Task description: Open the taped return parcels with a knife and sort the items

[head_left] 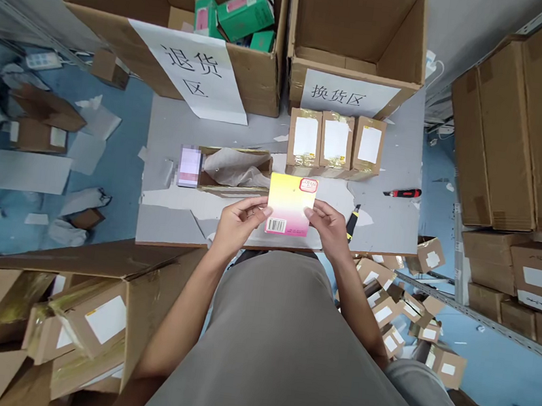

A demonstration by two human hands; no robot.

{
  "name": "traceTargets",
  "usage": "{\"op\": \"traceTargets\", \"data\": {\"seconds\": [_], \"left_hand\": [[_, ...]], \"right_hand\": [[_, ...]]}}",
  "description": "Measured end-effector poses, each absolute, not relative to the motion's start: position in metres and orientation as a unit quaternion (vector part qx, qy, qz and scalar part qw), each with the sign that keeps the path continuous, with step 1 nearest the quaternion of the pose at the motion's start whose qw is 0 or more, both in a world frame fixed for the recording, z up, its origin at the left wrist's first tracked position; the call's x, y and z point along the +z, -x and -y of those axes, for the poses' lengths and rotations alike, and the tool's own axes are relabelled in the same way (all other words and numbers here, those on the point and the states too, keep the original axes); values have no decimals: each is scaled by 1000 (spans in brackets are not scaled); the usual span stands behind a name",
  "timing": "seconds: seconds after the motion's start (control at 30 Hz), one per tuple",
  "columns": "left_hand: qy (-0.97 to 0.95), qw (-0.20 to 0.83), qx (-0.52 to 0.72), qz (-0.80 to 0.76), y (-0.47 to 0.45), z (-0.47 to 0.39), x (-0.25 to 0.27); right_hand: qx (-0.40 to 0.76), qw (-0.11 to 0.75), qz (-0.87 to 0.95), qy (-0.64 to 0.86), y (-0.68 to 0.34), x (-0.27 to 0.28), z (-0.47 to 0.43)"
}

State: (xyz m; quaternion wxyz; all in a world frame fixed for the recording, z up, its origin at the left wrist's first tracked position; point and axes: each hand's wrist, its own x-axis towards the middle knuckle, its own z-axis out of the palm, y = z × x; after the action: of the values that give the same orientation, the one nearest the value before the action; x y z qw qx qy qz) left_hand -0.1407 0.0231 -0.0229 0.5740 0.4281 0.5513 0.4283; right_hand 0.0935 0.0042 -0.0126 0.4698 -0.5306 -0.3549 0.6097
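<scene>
A flat yellow-to-pink booklet or card point(291, 202) with a barcode is held up between my two hands at the table's front edge. My left hand point(244, 219) pinches its left edge, thumb on the face. At the right edge, my right hand point(328, 226) grips it the same way. Just behind lies an opened cardboard box point(233, 192) with white paper point(236, 167) in it. A pale, partly blurred item point(189, 167) rests at that box's left end. Beside my right hand is a black and yellow utility knife point(352, 223).
Three taped cartons point(321, 144) stand behind the card. A red utility knife point(403, 193) lies at the right. Two large labelled boxes line the back; the left box point(109, 31) holds green packages point(247, 12). A big carton point(159, 308) of parcels is at front left; more parcels point(386, 309) lie right.
</scene>
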Motion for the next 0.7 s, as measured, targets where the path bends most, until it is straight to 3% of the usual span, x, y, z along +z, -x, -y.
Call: {"op": "traceTargets", "data": {"seconds": [0.33, 0.7], "left_hand": [[-615, 343, 520, -483, 147, -21, 1], [-487, 490, 466, -553, 147, -20, 2]], "right_hand": [[468, 510, 534, 486, -92, 2, -8], [447, 483, 476, 583, -88, 3, -8]]}}
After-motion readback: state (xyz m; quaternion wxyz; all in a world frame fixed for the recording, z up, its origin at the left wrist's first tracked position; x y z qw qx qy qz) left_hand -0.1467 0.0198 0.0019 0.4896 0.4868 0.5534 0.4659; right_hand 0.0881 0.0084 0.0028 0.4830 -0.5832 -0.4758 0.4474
